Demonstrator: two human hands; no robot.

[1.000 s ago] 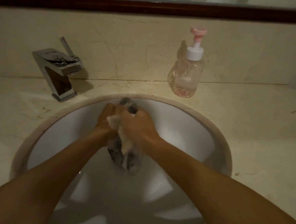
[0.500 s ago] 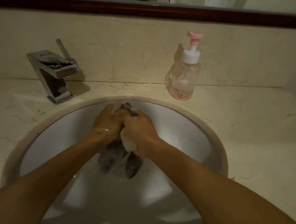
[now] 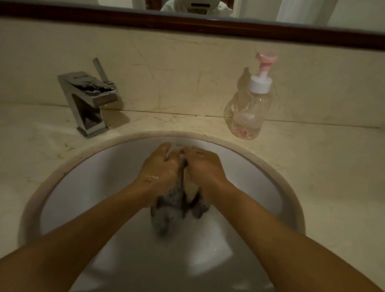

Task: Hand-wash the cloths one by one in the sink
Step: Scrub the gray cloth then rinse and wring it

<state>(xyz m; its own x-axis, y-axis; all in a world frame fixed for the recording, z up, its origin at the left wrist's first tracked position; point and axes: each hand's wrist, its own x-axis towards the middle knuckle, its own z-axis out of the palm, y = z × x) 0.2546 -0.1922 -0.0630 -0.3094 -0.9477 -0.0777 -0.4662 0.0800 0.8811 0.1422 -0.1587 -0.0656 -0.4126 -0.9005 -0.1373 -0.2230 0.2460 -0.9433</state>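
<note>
Dark grey wet cloth [image 3: 173, 203] with a pale cream patch, bunched up, sits over the far half of the white oval sink [image 3: 84, 196]. It is clamped between both hands, and its lower end hangs down toward the basin bottom, blurred there. Left hand [image 3: 161, 168]: fingers curled round the left side of the bunch, small suds on the back of the hand and wrist. Right hand [image 3: 205, 168]: fingers curled round the right side, with the cream patch showing just under the palm. The two hands meet knuckle to knuckle at the far end. The hands cover the upper part of the cloth; only the strip between them and the hanging tail can be seen. Both bare forearms run in from the near edge and cross the near basin wall. On the far left, an angular chrome faucet [image 3: 89, 100] with a thin lever stands just beside the sink rim. On the far right, a clear plastic pump bottle [image 3: 248, 108] with a white collar and pink nozzle stands near the rim, a little pink at its bottom. Both stand on the cream marble counter [image 3: 330, 175], which surrounds the sink. Behind is a cream marble backsplash [image 3: 179, 73] with fine veins. Above it is a mirror in a dark wood frame [image 3: 193, 25]. Light is dim and warm.
</note>
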